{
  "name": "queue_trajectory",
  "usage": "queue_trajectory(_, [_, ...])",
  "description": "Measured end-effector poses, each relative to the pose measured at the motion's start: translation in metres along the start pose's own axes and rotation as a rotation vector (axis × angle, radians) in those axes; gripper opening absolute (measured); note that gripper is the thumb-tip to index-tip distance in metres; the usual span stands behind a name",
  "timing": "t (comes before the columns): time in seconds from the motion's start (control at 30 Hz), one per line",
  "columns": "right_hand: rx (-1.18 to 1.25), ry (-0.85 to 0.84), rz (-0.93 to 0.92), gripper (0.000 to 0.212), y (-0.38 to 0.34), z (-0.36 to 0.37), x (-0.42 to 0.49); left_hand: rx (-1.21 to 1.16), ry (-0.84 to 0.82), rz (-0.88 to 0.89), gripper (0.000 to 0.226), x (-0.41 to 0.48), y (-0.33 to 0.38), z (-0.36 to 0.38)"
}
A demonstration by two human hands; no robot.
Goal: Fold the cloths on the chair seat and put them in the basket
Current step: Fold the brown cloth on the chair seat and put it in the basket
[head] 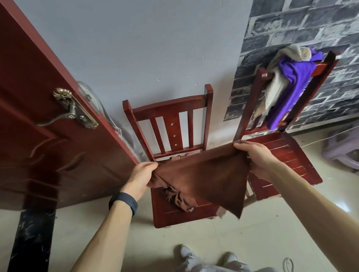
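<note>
A brown cloth (211, 176) hangs stretched between both hands above the seat of the red wooden chair (178, 216) in the middle. My left hand (141, 176) pinches its left top corner; my right hand (257, 157) grips the right top corner. The cloth's lower point droops past the seat's front right edge. A second, crumpled brown cloth (176, 199) lies on the seat under it, partly hidden. No basket is in view.
A second red chair (286, 153) stands right of the first, with purple and beige garments (290, 80) draped on its back. A dark red open door (29, 129) is at the left. A lilac plastic stool (357, 146) sits at the far right. My feet are below.
</note>
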State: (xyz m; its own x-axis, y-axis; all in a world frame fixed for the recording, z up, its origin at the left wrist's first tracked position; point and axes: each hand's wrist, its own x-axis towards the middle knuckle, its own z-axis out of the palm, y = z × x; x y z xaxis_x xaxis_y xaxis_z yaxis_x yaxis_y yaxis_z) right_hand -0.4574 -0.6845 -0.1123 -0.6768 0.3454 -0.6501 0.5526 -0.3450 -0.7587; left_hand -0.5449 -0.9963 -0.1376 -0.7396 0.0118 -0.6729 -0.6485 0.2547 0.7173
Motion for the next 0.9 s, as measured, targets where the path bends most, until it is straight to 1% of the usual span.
queue_trajectory(0.1, [-0.010, 0.062, -0.006, 0.016, 0.005, -0.010, 0.004, 0.168, 0.108, 0.100, 0.019, -0.004, -0.004, -0.004])
queue_trajectory(0.2, [0.074, 0.159, 0.051, 0.015, 0.013, -0.015, 0.008, 0.344, 0.243, 0.226, 0.028, -0.011, 0.002, -0.007])
queue_trajectory(0.27, [0.091, 0.215, 0.057, 0.018, 0.018, -0.018, 0.009, 0.389, 0.289, 0.276, 0.031, -0.015, 0.005, -0.009])
queue_trajectory(0.33, [0.044, 0.261, -0.003, 0.014, 0.019, -0.019, 0.010, 0.390, 0.298, 0.313, 0.032, -0.018, 0.010, -0.012])
queue_trajectory(0.43, [-0.069, 0.323, -0.178, 0.019, 0.017, -0.019, 0.011, 0.320, 0.271, 0.348, 0.027, -0.021, 0.018, -0.018])
queue_trajectory(0.5, [-0.197, 0.342, -0.276, 0.014, 0.011, -0.021, 0.012, 0.209, 0.253, 0.344, 0.023, -0.024, 0.022, -0.022])
queue_trajectory(0.6, [-0.375, 0.367, -0.364, 0.010, 0.002, -0.023, 0.008, 0.049, 0.247, 0.363, 0.021, -0.034, 0.028, -0.025])
queue_trajectory(0.7, [-0.529, 0.386, -0.439, 0.015, -0.005, -0.026, 0.003, -0.118, 0.156, 0.349, 0.024, -0.042, 0.032, -0.023])
queue_trajectory(0.77, [-0.608, 0.339, -0.460, 0.021, -0.006, -0.030, 0.003, -0.234, 0.102, 0.308, 0.029, -0.044, 0.033, -0.022])
queue_trajectory(0.8, [-0.640, 0.288, -0.458, 0.026, -0.008, -0.032, 0.002, -0.263, 0.092, 0.296, 0.033, -0.045, 0.032, -0.022])
queue_trajectory(0.87, [-0.731, 0.168, -0.464, 0.042, -0.010, -0.037, 0.001, -0.279, 0.067, 0.293, 0.039, -0.045, 0.032, -0.021])
queue_trajectory(0.9, [-0.794, 0.139, -0.481, 0.047, -0.009, -0.040, 0.002, -0.270, 0.066, 0.300, 0.041, -0.044, 0.031, -0.020])
